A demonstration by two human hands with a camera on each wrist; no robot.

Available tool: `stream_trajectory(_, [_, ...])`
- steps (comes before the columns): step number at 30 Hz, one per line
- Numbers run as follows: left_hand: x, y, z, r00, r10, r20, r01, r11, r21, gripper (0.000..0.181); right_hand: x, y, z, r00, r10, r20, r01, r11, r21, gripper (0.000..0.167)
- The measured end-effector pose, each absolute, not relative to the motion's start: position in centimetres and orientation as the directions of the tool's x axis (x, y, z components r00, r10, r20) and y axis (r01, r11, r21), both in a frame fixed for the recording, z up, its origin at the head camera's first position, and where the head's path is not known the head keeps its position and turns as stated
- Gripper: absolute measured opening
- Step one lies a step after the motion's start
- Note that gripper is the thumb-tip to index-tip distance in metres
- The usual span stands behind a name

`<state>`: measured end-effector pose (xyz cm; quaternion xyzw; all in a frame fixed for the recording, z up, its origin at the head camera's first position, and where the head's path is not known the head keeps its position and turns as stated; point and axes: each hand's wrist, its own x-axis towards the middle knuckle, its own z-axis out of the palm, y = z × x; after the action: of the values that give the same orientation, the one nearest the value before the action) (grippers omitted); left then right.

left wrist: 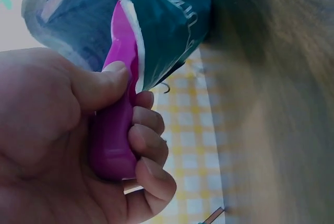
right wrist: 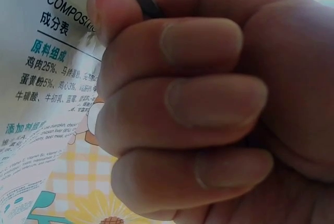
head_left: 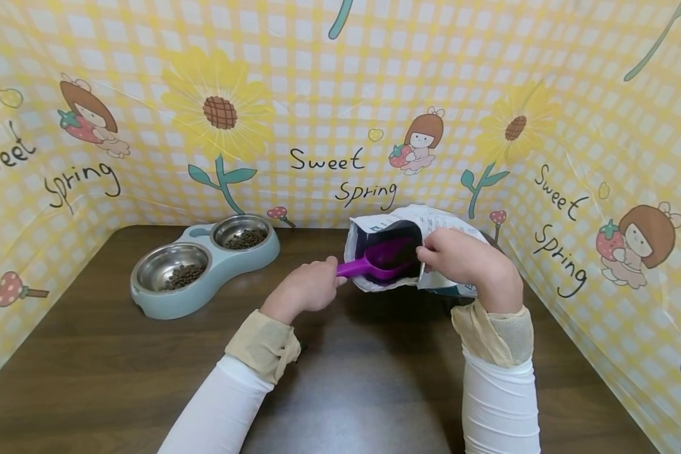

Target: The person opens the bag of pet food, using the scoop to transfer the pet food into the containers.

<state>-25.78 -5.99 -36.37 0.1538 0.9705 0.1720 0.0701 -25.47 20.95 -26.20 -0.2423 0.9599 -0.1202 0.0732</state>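
Observation:
My left hand point(head_left: 309, 285) grips the handle of a purple scoop point(head_left: 347, 270), its fingers and thumb wrapped round it in the left wrist view. The scoop's bowl reaches into the open mouth of a white and teal pet food bag point(head_left: 448, 221), which lies on its side with the mouth toward the left. At the bag's near rim, my right hand point(head_left: 468, 258) pinches the edge between thumb and curled fingers. Printed ingredient text on the bag point(right wrist: 31, 78) shows beside those fingers in the right wrist view. What the scoop holds is too dark to tell.
To the left stands a pale blue double feeder point(head_left: 227, 268) with two steel bowls, each holding some brown kibble point(head_left: 184, 276). A dark wooden table point(head_left: 119, 378) lies beneath everything. Yellow checked cloth point(head_left: 318, 94) walls it at the back and both sides.

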Motion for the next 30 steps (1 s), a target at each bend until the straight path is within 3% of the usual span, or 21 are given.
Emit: stream_trajectory(30, [-26.1,-9.7,-35.0,-0.919,0.375,-0.126,0.301,0.870,0.391,0.025,-25.4,21.1,-26.3,-0.876,-0.475,-0.088,-0.440,0.859,-0.261,0.046])
